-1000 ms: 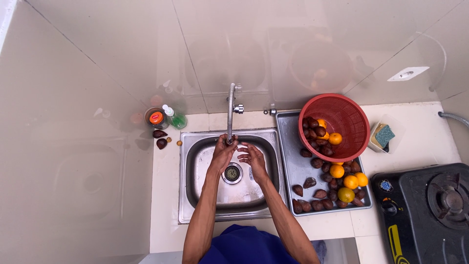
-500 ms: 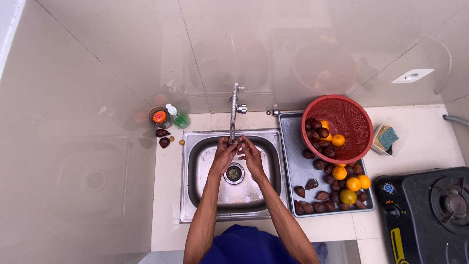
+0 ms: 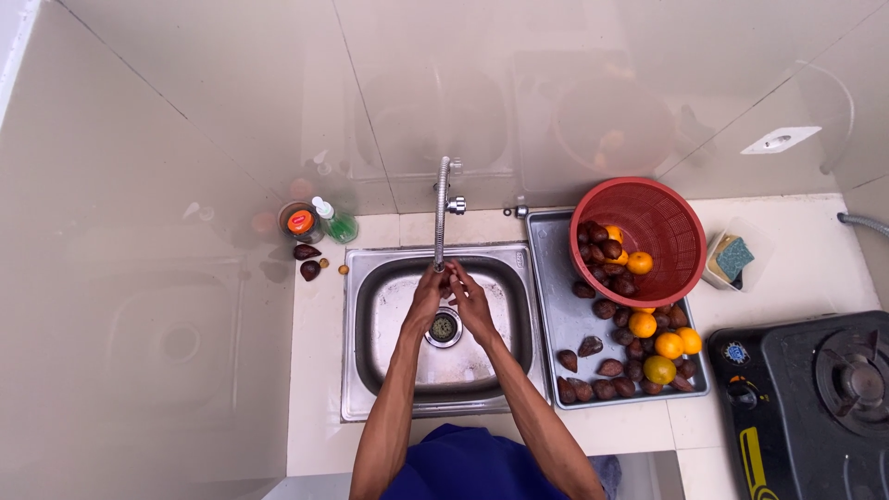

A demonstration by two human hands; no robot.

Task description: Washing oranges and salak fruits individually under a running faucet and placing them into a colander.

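Steel gooseneck tap [image 3: 442,211] hangs just above both hands' fingers [image 3: 460,278], pressed together, rubbing over the steel sink [image 3: 381,306]; whether they enclose something cannot be told.

One head-worn view looks steeply down from well above the sink [image 3: 370,370], facing the tiled wall [image 3: 231,111].

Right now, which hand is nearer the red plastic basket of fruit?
Right. The right hand is over the sink on the side toward the red plastic basket; the left hand lies beyond it.

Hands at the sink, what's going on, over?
Left hand and right hand together under the metal tap, over the steel sink. Held thing hidden. Nothing blocking.
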